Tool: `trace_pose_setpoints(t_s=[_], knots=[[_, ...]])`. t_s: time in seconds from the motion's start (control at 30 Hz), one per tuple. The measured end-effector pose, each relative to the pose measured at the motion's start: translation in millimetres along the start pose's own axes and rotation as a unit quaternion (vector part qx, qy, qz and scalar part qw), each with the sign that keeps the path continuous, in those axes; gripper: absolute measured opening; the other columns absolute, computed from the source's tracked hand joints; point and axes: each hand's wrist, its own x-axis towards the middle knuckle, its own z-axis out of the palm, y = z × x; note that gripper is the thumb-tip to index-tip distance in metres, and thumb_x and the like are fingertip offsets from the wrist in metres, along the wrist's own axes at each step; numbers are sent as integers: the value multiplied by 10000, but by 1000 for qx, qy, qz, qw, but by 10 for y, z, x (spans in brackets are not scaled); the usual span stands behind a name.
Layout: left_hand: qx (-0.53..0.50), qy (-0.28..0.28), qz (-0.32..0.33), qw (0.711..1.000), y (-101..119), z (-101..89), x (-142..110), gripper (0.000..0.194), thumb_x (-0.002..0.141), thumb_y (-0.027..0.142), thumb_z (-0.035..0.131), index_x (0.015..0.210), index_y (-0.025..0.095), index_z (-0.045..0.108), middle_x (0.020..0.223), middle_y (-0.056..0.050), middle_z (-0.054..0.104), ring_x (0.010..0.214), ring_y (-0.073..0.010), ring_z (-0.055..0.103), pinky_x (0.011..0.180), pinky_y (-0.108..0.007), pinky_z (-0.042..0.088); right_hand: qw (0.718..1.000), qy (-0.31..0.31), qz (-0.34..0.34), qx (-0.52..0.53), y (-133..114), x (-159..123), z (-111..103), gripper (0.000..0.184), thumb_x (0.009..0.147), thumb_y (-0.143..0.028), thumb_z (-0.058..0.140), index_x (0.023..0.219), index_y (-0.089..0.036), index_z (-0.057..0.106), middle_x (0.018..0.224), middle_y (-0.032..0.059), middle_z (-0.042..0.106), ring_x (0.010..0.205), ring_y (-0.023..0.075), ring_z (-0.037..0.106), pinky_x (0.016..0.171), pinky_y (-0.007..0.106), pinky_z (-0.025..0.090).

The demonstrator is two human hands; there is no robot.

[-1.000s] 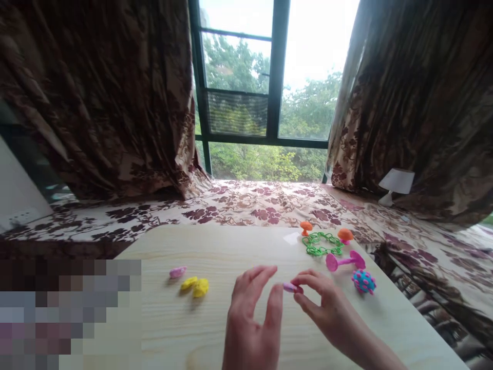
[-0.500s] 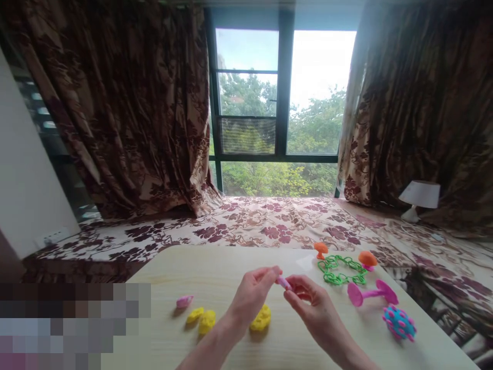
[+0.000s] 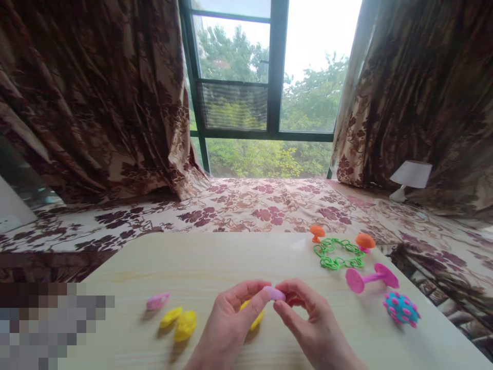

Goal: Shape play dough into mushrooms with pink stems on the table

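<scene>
A small pale pink lump of modelling clay (image 3: 275, 293) spans the gap between my two hands above the table. My left hand (image 3: 238, 314) pinches its left end between thumb and fingers. At the other end, the bent fingers and thumb of my right hand (image 3: 310, 317) close on it. Partly hidden behind my left hand is a yellow clay lump (image 3: 256, 321) on the tabletop. Farther left lie a rounded yellow lump (image 3: 185, 326), a flatter yellow piece (image 3: 170, 317) and a pink piece (image 3: 157, 301).
On the table (image 3: 215, 257), to the right, are a green chain ring (image 3: 334, 261), two orange mushroom shapes (image 3: 317, 233), a magenta dumbbell shape (image 3: 370, 278) and a blue ball with pink knobs (image 3: 402, 309). A lamp (image 3: 410, 174) stands on the flowered window ledge (image 3: 269, 213).
My view has tilted down and shifted. Both hands sit lower, and the pink clay between them has turned from slanted to nearly level. The table pieces lie as before.
</scene>
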Motion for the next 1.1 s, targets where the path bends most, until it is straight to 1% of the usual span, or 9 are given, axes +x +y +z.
trace_pose_setpoints(t_s=[0.07,0.17,0.3,0.43,0.57,0.7,0.83,0.97,1.1], knots=[[107,55,32,992,-28,-74,33,302,793,383,540,992,182,646,910,-50,684,924,-211,592,894,-360,417,999,7,0,-41,28,0,-44,72,809,-169,529,864,-185,573,802,7,607,765,142,567,733,264,439],[301,133,142,934,-88,-259,89,262,792,366,530,947,203,664,1011,-61,633,1010,-219,542,952,-397,368,990,3,3,-140,86,-12,-104,57,769,-151,562,805,-191,581,799,7,575,777,152,549,719,268,416],[405,83,143,899,-174,-423,92,265,819,350,473,967,231,658,1075,-64,593,1038,-210,532,933,-396,400,964,-55,30,-260,123,-62,-115,34,750,-187,579,730,-210,593,752,-1,574,720,159,536,654,271,386],[444,44,111,888,-211,-412,49,296,840,342,429,1038,241,624,1094,-49,592,1051,-203,517,934,-389,392,944,-69,29,-323,130,-106,-72,30,756,-215,579,730,-222,592,756,-5,587,721,167,532,660,280,363],[466,19,102,879,-215,-383,45,303,838,311,423,1057,221,611,1063,-54,596,1013,-197,524,913,-375,385,943,-70,13,-326,165,-126,-42,14,760,-219,586,751,-228,591,765,-8,584,731,162,526,670,276,354],[455,5,94,885,-193,-366,47,265,791,269,474,1000,212,626,964,-40,606,917,-185,546,843,-327,402,949,-73,0,-308,176,-128,-25,82,761,-198,591,831,-241,597,794,-12,584,751,158,525,694,279,356],[389,7,42,920,-174,-362,19,178,764,319,503,798,201,633,764,-1,602,710,-156,550,643,-252,409,953,-86,-6,-292,158,-130,-7,116,767,-200,589,863,-258,618,801,-6,575,764,164,527,708,292,367],[225,-32,-32,973,-169,-371,0,236,750,396,533,779,174,607,678,12,603,630,-136,535,542,-223,382,972,-86,-26,-218,128,-117,-5,136,780,-160,561,869,-243,623,825,7,585,800,163,548,733,284,396],[50,-44,-86,994,-146,-371,-2,334,722,370,591,977,156,581,834,-44,649,711,-157,585,557,-236,416,992,-59,-5,-114,83,-94,-22,124,812,-185,534,908,-219,605,841,18,621,797,158,582,729,256,441]])
